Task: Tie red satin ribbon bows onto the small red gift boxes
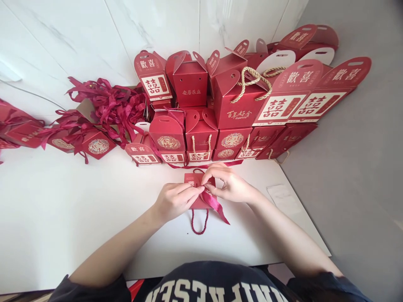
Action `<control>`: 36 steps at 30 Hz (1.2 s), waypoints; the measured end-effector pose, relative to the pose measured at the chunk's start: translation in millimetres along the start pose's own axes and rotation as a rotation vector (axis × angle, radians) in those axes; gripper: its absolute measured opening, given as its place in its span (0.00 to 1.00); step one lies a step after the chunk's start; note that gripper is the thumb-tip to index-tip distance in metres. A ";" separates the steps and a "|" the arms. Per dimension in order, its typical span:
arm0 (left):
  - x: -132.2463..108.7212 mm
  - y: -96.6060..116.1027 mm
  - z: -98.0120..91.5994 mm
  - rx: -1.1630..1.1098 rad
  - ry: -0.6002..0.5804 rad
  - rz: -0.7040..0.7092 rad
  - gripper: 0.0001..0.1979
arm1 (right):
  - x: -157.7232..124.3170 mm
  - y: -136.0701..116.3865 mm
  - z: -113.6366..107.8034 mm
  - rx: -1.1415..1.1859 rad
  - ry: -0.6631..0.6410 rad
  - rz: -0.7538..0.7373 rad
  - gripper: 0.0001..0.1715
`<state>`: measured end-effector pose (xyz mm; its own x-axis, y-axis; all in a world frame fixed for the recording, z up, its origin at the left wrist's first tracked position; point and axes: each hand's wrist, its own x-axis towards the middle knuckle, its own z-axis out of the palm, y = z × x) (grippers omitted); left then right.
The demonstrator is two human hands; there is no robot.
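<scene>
A small red gift box [197, 203] sits on the white table in front of me, its top flaps folded in. From its near side hangs a dark red cord handle [199, 233]. My left hand [179, 198] is closed at the top of the box, fingertips pinching a magenta ribbon [215, 204]. Against those fingertips, my right hand [229, 183] pinches the same ribbon with thumb and forefinger. One ribbon tail falls over the near right corner of the box. Exactly how the ribbon runs under the fingers is hidden.
Behind my hands, stacked red gift boxes [234, 104], some with gold rope handles, line the tiled wall. Left of them lie a heap of magenta ribbons [117, 105] and ribbon-tied boxes [98, 142]. A grey wall [355, 167] bounds the table [94, 218] at right.
</scene>
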<state>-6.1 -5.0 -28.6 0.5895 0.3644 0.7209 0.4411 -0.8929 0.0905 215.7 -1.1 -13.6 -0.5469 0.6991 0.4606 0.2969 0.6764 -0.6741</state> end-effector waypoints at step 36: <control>-2.0 -6.9 2.6 -0.090 -0.002 0.032 0.07 | -8.5 4.4 -6.2 0.529 -0.096 0.237 0.14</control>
<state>-8.7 1.2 -32.4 0.6035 0.3354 0.7234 0.3591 -0.9243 0.1291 226.5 -2.6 -16.9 -0.5892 0.7761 0.2246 0.0018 0.2793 -0.9602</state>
